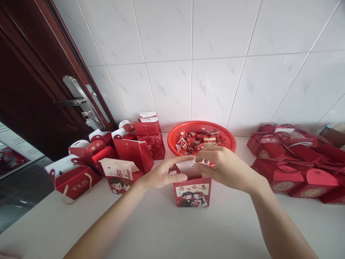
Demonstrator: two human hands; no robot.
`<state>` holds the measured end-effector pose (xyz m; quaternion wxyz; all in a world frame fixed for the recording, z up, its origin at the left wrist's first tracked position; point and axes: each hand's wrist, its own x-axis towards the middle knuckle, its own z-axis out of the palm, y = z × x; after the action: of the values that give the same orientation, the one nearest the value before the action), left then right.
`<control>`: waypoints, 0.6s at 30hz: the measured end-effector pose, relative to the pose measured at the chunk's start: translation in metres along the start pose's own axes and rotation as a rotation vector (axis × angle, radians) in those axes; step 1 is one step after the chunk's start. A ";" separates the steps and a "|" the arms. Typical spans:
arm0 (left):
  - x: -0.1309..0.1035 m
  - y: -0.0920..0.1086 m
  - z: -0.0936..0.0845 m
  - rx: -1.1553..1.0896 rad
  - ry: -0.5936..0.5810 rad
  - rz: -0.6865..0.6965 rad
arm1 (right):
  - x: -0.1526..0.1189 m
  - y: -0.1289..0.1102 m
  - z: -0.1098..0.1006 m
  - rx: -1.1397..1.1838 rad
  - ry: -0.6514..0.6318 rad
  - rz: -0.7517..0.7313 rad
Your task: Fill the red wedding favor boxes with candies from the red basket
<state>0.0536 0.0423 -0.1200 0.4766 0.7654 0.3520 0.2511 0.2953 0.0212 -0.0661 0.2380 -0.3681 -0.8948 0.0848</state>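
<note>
A red paper candy box (192,194) with a cartoon couple printed on a cream-and-red front stands upright on the table before me, its top not closed. My left hand (163,173) is at the box's upper left side, thumb along the front rim and index finger along the far rim. My right hand (226,168) curls over the upper right side, its thumb and fingers bent around the top flap. The right hand hides part of the far rim. Right behind the box is a red plastic basket (233,142) of wrapped candies (192,138).
On the left stand several open red boxes (134,154) and a rope-handled box (78,183). Several closed red boxes (285,176) crowd the right side. A tiled wall (169,90) rises behind the white table (161,230); a dark door (35,72) is at the left.
</note>
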 end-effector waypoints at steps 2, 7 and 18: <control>-0.004 0.005 0.000 0.098 -0.030 0.021 | -0.005 0.004 -0.008 0.034 0.010 0.014; -0.013 0.027 0.007 0.252 -0.141 0.100 | -0.017 0.014 -0.022 0.051 -0.109 0.075; 0.001 -0.006 0.005 0.291 0.218 0.148 | -0.004 0.034 -0.006 0.155 -0.306 0.287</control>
<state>0.0558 0.0418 -0.1279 0.2999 0.8183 0.3770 0.3134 0.3220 0.0426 -0.0734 0.1127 -0.4553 -0.8496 0.2411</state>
